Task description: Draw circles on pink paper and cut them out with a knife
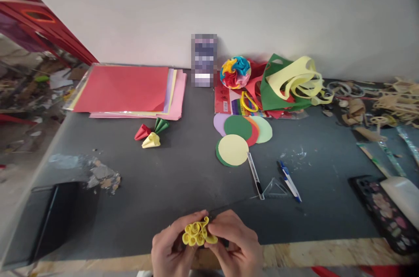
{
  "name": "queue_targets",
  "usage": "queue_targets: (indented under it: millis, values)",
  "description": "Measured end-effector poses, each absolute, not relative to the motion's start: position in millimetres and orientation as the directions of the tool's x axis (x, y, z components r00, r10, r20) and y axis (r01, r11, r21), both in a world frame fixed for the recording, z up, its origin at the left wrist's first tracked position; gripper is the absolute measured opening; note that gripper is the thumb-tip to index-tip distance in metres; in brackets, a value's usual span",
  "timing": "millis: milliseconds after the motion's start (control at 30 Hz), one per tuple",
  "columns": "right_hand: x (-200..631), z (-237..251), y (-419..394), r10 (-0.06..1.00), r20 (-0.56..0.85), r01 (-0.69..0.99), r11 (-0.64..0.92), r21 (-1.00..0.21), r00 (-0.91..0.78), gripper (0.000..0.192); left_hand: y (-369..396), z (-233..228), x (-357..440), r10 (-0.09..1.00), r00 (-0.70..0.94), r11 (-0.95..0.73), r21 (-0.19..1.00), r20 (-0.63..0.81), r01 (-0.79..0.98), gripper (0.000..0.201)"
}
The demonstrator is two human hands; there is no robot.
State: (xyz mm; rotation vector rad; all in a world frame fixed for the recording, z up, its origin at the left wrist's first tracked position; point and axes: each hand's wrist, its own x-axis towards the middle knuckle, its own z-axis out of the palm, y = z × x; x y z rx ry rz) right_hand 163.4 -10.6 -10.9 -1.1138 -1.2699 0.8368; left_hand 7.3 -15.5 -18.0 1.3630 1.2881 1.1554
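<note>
A yellow curled-paper piece (195, 233), made of several rolled spirals side by side, is held over the table's front edge. My left hand (170, 242) grips its left side between thumb and fingers. On the other side, my right hand (234, 240) pinches the loose curls at its right end. Farther forward lie a pale yellow paper circle (233, 149) and a green paper circle (238, 126) among other coloured circles. A box cutter (255, 176) touches the yellow circle. Small folded paper cones in red (142, 132), green (161, 125) and yellow (151, 140) sit to the left.
A stack of coloured paper (127, 89) lies at back left. Near the wall are a multicoloured paper ball (235, 72) and cut paper scraps (294, 80). A set square (276, 189), a pen (290, 181) and a phone (382, 211) lie right; a black case (42, 220) is left.
</note>
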Motion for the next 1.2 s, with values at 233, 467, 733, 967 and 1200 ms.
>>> queue_targets:
  millis: [233,467,733,967,1200]
  values:
    - [165.9,-7.8,-4.6,0.945,0.305,0.117,0.292,-0.949,0.121,0.003,-15.8,-17.2,9.5,0.992,0.024,-0.129,0.968,0.126,0.218,0.038]
    - [169.1,-1.6,0.1,0.952,0.291,0.107,0.281,-0.954,0.096,0.016,-13.6,-19.7,8.5,0.979,0.055,-0.204,0.95,0.197,0.236,0.041]
    - [169.1,-0.3,4.7,0.94,0.329,0.149,0.314,-0.938,0.092,0.017,-16.4,-20.7,6.1,0.984,0.06,-0.177,0.958,0.168,0.224,0.041]
    - [172.7,-4.7,3.2,0.949,0.309,0.089,0.304,-0.949,0.056,0.016,-14.4,-17.7,7.2,0.992,0.049,-0.127,0.98,0.12,0.156,0.036]
    - [171.0,-6.3,0.2,0.963,0.269,0.005,0.269,-0.963,0.023,0.004,-11.7,-13.5,9.1,0.998,-0.002,-0.065,0.99,0.066,0.124,0.03]
